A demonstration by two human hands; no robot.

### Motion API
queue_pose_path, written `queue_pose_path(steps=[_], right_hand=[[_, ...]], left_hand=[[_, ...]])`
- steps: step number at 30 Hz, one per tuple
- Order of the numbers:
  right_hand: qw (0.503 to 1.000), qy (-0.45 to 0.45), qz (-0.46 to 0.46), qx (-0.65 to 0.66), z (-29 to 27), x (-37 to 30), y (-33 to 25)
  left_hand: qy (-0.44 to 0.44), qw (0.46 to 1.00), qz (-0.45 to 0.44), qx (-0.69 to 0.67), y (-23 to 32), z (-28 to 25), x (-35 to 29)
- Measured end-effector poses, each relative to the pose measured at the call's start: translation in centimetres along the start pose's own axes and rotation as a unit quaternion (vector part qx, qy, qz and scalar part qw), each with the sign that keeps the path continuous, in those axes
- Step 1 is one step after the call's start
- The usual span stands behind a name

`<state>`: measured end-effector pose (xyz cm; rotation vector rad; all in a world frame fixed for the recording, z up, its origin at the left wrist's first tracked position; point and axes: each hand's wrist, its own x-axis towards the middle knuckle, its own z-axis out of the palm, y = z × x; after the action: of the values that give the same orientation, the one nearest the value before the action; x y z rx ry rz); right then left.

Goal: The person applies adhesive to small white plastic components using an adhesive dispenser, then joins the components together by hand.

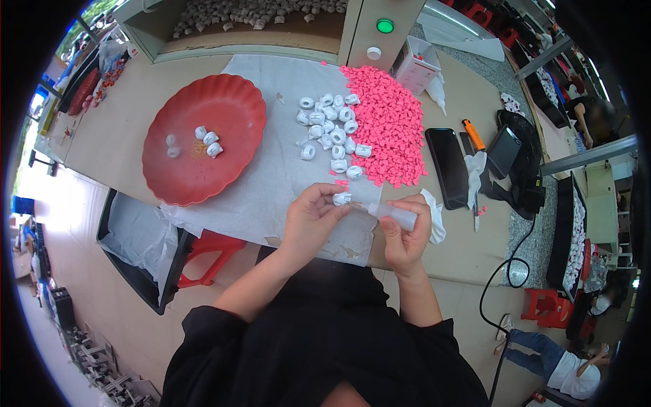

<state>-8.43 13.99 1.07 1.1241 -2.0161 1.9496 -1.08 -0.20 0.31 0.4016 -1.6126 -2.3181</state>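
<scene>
Between the fingertips of my left hand [313, 218] I pinch a small white ring-shaped piece [342, 199]. My right hand [409, 234] is wrapped round a translucent squeeze bottle [397, 215], whose thin tip points left and reaches the piece or lies close to it; contact is hard to make out. Just beyond my hands lies a group of similar white pieces [328, 124]. A large heap of small pink pieces [390, 122] spreads beside them on the white paper sheet [271, 197]. To the left, a red scalloped plate [166, 166] bears several white pieces [211, 144].
Right of the heap are a black phone [447, 166], an orange-handled tool [474, 135], crumpled tissue [476, 176] and a dark device [505, 150] near a cable. A white box [416, 64] stands behind. An open cabinet [258, 41] holds many white pieces. A paper-lined black tray [139, 234] is lower left.
</scene>
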Motion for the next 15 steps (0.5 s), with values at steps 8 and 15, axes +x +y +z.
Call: queue_pose_path(steps=[8, 15], right_hand=[[1.0, -0.005, -0.008, -0.024, 0.0, 0.07, 0.0], [0.998, 0.002, -0.045, -0.053, 0.37, 0.2, -0.14]], left_hand=[[-0.003, 1.0, 0.009, 0.009, -0.11, -0.04, 0.05], [-0.002, 1.0, -0.003, -0.004, -0.04, -0.03, 0.0]])
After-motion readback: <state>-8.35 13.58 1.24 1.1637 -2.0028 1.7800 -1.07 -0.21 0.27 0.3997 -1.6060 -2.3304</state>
